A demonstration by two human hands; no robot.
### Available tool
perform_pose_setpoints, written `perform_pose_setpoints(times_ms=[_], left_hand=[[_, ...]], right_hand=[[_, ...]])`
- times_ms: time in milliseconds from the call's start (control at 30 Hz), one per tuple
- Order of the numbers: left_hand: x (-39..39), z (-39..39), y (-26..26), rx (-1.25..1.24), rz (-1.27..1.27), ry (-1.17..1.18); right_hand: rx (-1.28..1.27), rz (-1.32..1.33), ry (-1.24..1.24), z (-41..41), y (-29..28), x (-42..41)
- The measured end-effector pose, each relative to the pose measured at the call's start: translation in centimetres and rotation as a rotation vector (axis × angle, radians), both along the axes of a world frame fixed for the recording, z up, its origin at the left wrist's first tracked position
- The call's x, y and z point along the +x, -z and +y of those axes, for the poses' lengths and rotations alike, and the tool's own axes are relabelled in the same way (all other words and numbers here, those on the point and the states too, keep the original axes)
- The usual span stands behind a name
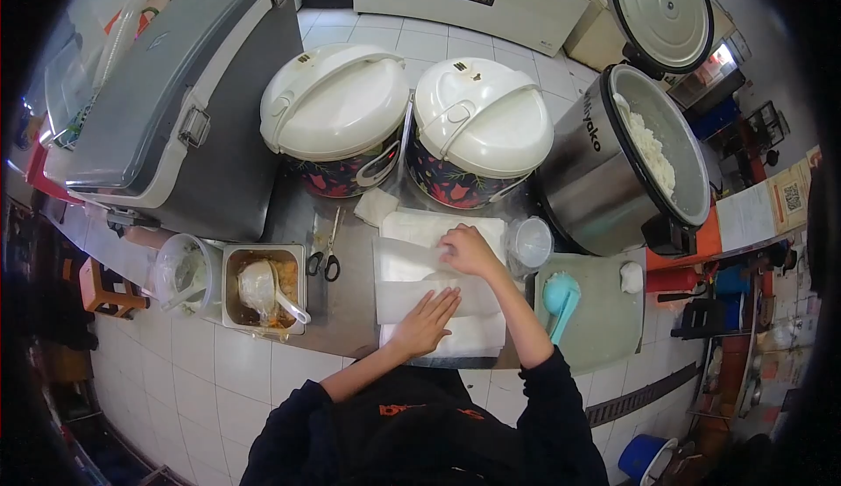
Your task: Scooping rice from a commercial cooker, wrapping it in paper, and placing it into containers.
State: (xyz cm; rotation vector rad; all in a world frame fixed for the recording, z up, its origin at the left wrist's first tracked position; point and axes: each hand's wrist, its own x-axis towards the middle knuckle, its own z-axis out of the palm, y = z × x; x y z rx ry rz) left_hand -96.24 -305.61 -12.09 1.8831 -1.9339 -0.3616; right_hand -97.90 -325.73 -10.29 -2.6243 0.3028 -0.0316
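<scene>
A stack of white paper sheets [394, 225] lies on the steel counter in front of me, with a translucent sheet [397, 302] across it. My left hand [427, 321] rests flat on that sheet near its front edge, fingers slightly apart, holding nothing. Farther back, my right hand [470, 249] has its fingers curled and pinches the raised, bent-over part of the translucent sheet. Right of the stack are clear plastic cups or lids [529, 244]. A turquoise scoop [562, 295] lies on a pale tray [601, 335] beside my right forearm.
Scissors [326, 262] lie left of the stack, near a steel pan [230, 315] of shredded food with a ladle and a plastic tub [215, 275]. Two lidded rice cookers [483, 118] stand behind. A steel cooker [591, 177] holds rice, lid raised. A grey cooler [223, 177] stands left.
</scene>
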Motion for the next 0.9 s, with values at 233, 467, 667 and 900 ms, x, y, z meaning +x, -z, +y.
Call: perform_pose_setpoints(times_ms=[233, 467, 667, 900], left_hand=[[0.6, 2.1, 1.2, 0.119, 0.079, -0.028], [5.3, 7.4, 2.3, 0.039, -0.204, -0.341], [4.6, 4.6, -3.6, -0.188, 0.182, -0.412], [0.1, -0.1, 0.0, 0.016, 0.013, 0.031]], right_hand=[[-0.174, -0.334, -0.001, 6.2, -1.6, -6.7], [-0.302, -0.473, 0.119, 8.5, 0.3, -9.2], [-0.422, -0.440, 0.191, 9.9, 1.0, -10.6], [-0.412, -0.416, 0.251, 9.7, 1.1, -12.2]])
